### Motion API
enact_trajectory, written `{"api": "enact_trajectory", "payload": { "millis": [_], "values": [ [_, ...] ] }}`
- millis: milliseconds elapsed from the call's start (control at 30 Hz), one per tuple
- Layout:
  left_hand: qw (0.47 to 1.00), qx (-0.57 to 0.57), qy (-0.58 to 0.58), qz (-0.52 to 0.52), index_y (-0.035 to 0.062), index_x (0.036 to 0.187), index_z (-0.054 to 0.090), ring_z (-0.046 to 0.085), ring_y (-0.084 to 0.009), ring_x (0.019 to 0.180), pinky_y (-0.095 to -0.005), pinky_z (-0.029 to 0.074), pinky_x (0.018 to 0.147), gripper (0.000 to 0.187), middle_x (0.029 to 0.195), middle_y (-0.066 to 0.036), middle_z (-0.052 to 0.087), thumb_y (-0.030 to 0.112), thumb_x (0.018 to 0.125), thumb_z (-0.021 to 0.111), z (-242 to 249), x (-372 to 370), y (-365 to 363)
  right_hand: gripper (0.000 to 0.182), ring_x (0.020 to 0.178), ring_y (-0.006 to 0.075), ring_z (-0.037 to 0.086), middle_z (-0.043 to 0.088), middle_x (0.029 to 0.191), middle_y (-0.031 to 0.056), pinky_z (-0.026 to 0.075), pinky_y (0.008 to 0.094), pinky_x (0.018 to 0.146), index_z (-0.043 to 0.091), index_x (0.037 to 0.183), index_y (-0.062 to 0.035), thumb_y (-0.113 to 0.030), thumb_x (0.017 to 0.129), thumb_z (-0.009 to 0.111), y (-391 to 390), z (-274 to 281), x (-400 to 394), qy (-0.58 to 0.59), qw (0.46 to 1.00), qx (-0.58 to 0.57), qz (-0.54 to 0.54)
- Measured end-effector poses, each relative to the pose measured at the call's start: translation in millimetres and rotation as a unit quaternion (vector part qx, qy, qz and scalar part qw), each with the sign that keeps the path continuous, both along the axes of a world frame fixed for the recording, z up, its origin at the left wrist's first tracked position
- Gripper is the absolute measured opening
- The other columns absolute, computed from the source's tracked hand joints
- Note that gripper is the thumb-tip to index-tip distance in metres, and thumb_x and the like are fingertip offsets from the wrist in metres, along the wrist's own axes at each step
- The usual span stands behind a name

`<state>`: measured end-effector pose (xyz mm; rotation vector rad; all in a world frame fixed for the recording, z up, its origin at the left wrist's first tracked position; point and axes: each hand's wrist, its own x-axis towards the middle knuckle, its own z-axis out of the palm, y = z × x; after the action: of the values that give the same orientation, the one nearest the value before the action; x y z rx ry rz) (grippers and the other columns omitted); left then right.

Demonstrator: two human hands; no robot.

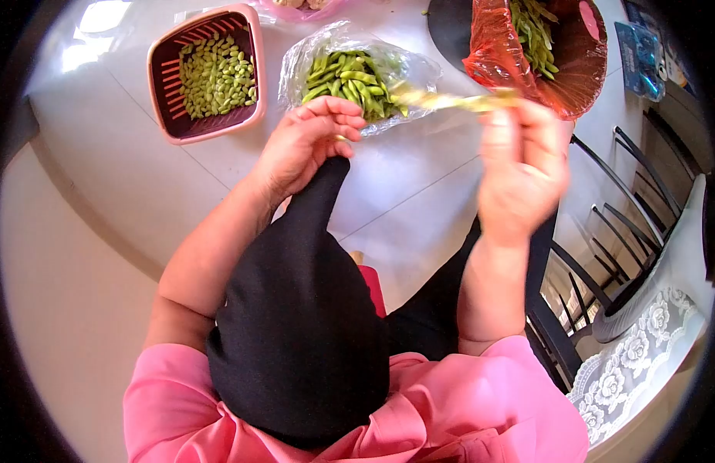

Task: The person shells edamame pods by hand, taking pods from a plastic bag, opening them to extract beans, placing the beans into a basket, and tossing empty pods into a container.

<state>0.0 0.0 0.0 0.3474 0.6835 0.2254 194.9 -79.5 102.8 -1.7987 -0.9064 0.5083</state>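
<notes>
My left hand (315, 135) is closed with its fingers curled together, just in front of the clear plastic bag (419, 69). Whatever sits in its fingertips is too small and hidden to name. Green bean pods (346, 73) lie heaped in that bag. Further right, my right hand (523, 166) is raised and blurred by motion. Its thumb and fingers pinch a long yellow-green bean pod (442, 100), smeared into a streak pointing left. Shelled green beans (218, 77) cover the bottom of a pink-rimmed basket (259, 116) at the upper left.
Behind my right hand, a red plastic bag (492, 54) lines a container with pods inside. A blue packet (639, 58) lies at the far right. Black metal chair frames (631, 193) and white lace cloth (635, 347) stand on the right. Pale tiles (403, 185) form the floor.
</notes>
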Motion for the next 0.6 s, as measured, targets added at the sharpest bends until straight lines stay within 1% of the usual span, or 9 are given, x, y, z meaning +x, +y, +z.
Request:
{"api": "enact_trajectory", "payload": {
  "millis": [100,200,267,300,367,400,433,500,600],
  "values": [
    [0.989,0.076,0.119,0.033,0.0025,0.099,0.058,0.053,-0.0083,0.065,-0.0212,0.044,0.057,0.018,0.081,-0.001,0.058,0.015,0.089,0.051,5.0,3.9,13.9,0.013,0.055,0.0056,0.050,0.059,0.072,0.0058,0.043,0.0186,0.048,0.056,0.093,0.0015,-0.001,0.082,0.061,15.9,31.7,23.4,-0.075,0.983,0.087,-0.144],
    [0.948,0.235,0.214,-0.037,0.0019,0.093,0.060,0.056,-0.0115,0.067,-0.0247,0.045,0.059,0.018,0.079,-0.004,0.059,0.018,0.088,0.052,3.4,25.1,30.5,0.019,0.055,0.0074,0.051,0.060,0.075,0.0081,0.041,0.0214,0.037,0.053,0.099,0.0049,-0.002,0.083,0.060,30.1,33.7,53.1,-0.073,0.980,0.108,-0.153],
    [0.706,0.630,0.306,-0.104,0.0017,0.091,0.061,0.060,-0.0206,0.071,-0.0324,0.048,0.062,0.024,0.075,-0.009,0.059,0.025,0.087,0.056,-22.0,39.4,40.6,0.021,0.065,0.0087,0.055,0.060,0.085,0.0078,0.045,0.0206,0.046,0.054,0.104,0.0030,-0.001,0.084,0.058,28.3,18.8,73.4,-0.137,0.982,0.073,-0.102],
    [0.705,0.630,0.307,-0.103,0.0017,0.091,0.061,0.060,-0.0206,0.071,-0.0324,0.048,0.062,0.024,0.075,-0.009,0.059,0.025,0.087,0.056,-27.2,47.1,44.6,0.022,0.069,0.0090,0.056,0.060,0.088,0.0071,0.047,0.0200,0.052,0.054,0.106,0.0018,0.000,0.085,0.057,28.0,18.5,70.7,-0.141,0.983,0.040,-0.113],
    [0.541,0.719,0.362,-0.243,0.0018,0.093,0.060,0.061,-0.0308,0.078,-0.0389,0.049,0.068,0.030,0.082,-0.015,0.058,0.031,0.084,0.059,-36.3,62.0,45.4,0.022,0.070,0.0087,0.056,0.060,0.088,0.0066,0.047,0.0198,0.057,0.054,0.107,0.0006,0.000,0.085,0.057,24.5,12.7,58.9,-0.156,0.982,0.041,-0.103],
    [0.512,0.718,0.379,-0.281,0.0023,0.091,0.060,0.060,-0.0345,0.081,-0.0410,0.049,0.069,0.032,0.090,-0.016,0.058,0.033,0.082,0.060,-35.5,68.7,44.0,0.023,0.072,0.0085,0.056,0.060,0.088,0.0060,0.047,0.0197,0.061,0.055,0.107,-0.0005,0.000,0.084,0.057,21.2,7.7,50.4,-0.170,0.980,0.042,-0.095],
    [0.513,0.718,0.374,-0.284,0.0023,0.091,0.060,0.060,-0.0345,0.081,-0.0410,0.049,0.069,0.032,0.090,-0.016,0.058,0.033,0.082,0.060,-40.3,71.3,42.5,0.024,0.071,0.0085,0.056,0.061,0.089,0.0049,0.047,0.0203,0.062,0.055,0.108,-0.0011,-0.001,0.084,0.058,16.9,2.3,38.5,-0.077,0.993,0.035,-0.085],
    [0.495,0.710,0.390,-0.315,0.0024,0.090,0.060,0.061,-0.0340,0.082,-0.0410,0.050,0.070,0.029,0.095,-0.016,0.057,0.030,0.082,0.058,-54.2,76.4,43.6,0.021,0.067,0.0043,0.055,0.062,0.084,0.0011,0.041,0.0172,0.052,0.058,0.103,-0.0036,-0.004,0.083,0.060,7.8,-16.2,24.1,-0.126,0.992,0.001,-0.020],
    [0.529,0.676,0.400,-0.320,0.0052,0.094,0.061,0.061,-0.0315,0.087,-0.0416,0.049,0.075,0.023,0.096,-0.015,0.059,0.024,0.081,0.057,-59.2,78.7,46.8,0.019,0.063,0.0046,0.054,0.063,0.082,0.0021,0.037,0.0176,0.048,0.060,0.100,-0.0039,-0.003,0.081,0.060,1.2,-31.2,-2.3,-0.043,0.998,-0.036,0.009]
  ]
}}
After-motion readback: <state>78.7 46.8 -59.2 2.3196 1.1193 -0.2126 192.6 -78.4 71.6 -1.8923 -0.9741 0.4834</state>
